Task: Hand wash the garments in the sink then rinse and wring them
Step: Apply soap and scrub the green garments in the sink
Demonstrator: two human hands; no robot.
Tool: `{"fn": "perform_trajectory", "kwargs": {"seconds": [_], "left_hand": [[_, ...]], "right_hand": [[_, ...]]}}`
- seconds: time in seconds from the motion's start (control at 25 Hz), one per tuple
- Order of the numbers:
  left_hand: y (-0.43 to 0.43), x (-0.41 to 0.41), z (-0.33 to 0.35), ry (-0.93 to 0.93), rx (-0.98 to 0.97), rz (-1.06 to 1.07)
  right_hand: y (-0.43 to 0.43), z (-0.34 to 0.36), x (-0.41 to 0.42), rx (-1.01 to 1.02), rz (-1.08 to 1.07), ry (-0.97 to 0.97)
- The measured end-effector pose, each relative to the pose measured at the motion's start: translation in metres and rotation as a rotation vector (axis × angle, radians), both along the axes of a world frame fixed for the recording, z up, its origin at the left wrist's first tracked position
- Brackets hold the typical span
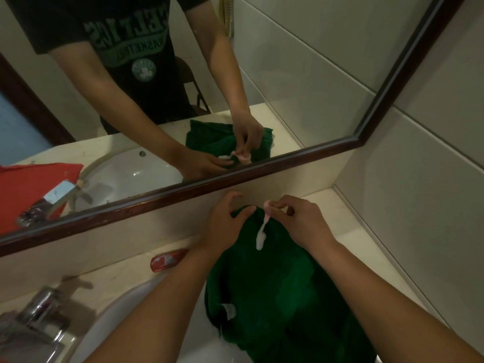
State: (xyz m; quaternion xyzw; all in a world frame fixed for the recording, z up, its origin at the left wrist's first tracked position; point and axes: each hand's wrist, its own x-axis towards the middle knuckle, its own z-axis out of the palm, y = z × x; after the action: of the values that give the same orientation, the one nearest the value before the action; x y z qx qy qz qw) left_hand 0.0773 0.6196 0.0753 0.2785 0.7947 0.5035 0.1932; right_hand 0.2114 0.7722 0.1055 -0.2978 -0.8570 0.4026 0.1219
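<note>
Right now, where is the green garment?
Head view: the green garment drapes from the counter into the sink, right of the tap, beneath the left hand and right hand.

tee [65, 22] blk, short slv (reflected) | chest print [128, 40] grn txt + clover logo | forearms [157, 310] bare

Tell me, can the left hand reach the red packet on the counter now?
Probably yes: the red packet lies uncovered on the counter beside the left forearm. The left hand holds the green garment, so it must let go first.
</note>
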Motion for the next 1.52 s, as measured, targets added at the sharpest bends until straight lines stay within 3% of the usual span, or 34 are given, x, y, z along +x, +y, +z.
{"fn": "perform_trajectory", "kwargs": {"seconds": [0.36, 1.0, 1.36, 1.52], "left_hand": [[0.004, 0.0, -0.001, 0.031, 0.031, 0.001], [0.003, 0.004, 0.0, 0.038, 0.046, 0.022], [-0.031, 0.021, 0.013, -0.042, -0.08, 0.034], [-0.075, 0.041, 0.015, 0.095, -0.203, -0.025]], "right_hand": [[0.002, -0.008, -0.003, -0.084, 0.017, 0.017], [0.003, -0.015, -0.002, 0.013, 0.061, 0.074], [-0.025, 0.002, 0.033, 0.02, -0.07, 0.059], [-0.066, 0.002, 0.067, 0.042, -0.077, 0.009]]}}
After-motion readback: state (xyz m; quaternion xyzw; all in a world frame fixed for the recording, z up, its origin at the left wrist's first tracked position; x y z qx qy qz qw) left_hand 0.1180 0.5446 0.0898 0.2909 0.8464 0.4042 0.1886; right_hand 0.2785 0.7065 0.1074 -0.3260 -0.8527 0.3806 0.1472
